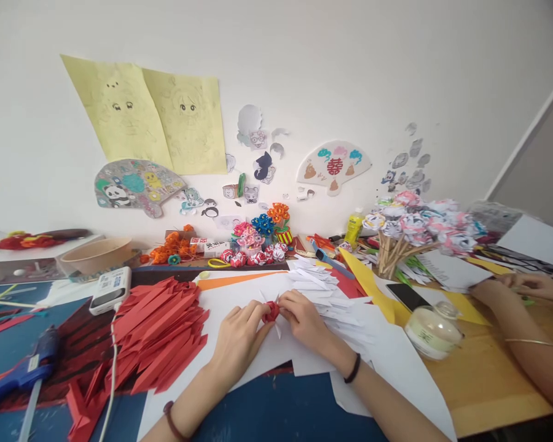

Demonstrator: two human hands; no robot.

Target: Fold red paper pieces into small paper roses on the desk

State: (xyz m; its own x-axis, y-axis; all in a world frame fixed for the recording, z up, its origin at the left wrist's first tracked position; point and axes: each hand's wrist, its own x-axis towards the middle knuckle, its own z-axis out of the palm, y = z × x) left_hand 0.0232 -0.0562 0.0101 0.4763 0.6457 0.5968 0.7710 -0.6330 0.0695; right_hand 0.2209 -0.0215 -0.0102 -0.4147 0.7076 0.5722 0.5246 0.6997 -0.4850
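A small red and white folded-paper ball [271,312] is held between my two hands over white paper sheets. My left hand [240,331] pinches its left side with thumb and fingers. From the right, the fingertips of my right hand [303,316] close on the same ball, and pointed white strip ends stick out of it. Left of my hands lies a large pile of folded red paper strips [161,331]. A pile of white paper strips [336,307] spreads beyond and to the right of my right hand.
At left are a blue glue gun [37,362], a white power bank [111,290] with a cable, and a bowl [96,255]. To the right stand a glue bottle [433,331], a phone [408,297] and paper flowers [415,224]. Another person's hands [520,288] are at far right.
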